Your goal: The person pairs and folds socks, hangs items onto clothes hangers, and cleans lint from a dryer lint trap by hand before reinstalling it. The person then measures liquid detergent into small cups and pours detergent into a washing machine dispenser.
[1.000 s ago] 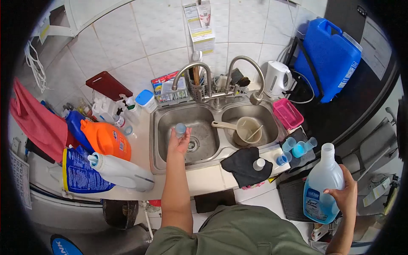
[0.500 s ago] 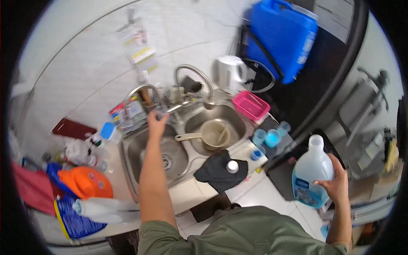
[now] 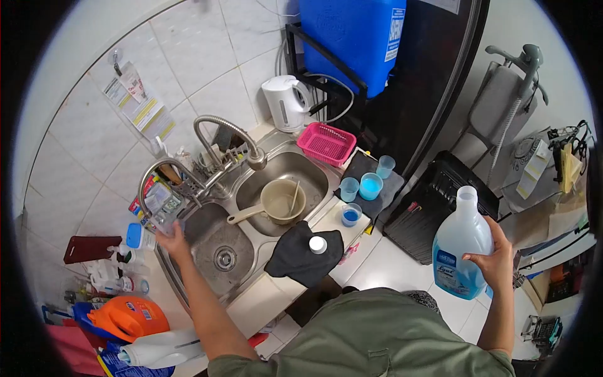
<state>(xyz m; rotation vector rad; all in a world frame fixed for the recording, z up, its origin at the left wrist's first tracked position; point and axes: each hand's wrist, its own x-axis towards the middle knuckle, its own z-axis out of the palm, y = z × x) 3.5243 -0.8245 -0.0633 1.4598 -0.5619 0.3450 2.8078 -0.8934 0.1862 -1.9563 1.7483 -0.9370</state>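
My right hand [image 3: 493, 254] is closed round the side of a large translucent bottle [image 3: 463, 245] with blue liquid in its lower part and an uncapped neck. Over the left edge of the sink, my left hand [image 3: 174, 242] has its fingers round a clear plastic cup [image 3: 164, 224], only partly visible. A white cap [image 3: 318, 245] lies on a black cloth [image 3: 295, 261] at the counter's front edge. Plastic cups stand right of the sink: one [image 3: 371, 186] holds light blue liquid, another [image 3: 351, 215] darker blue.
A pot [image 3: 282, 201] with a utensil inside sits in the right basin of the double sink [image 3: 213, 242]. Two curved faucets [image 3: 226, 129] rise behind it. A pink basket [image 3: 326, 143] and white kettle [image 3: 287, 102] stand beyond. An orange bottle [image 3: 130, 317] lies left; a black suitcase [image 3: 421, 217] stands right.
My left hand has moved from over the left basin, near the faucet, to the sink's left edge with the cup. The camera view has shifted; the bottle stays in my right hand.
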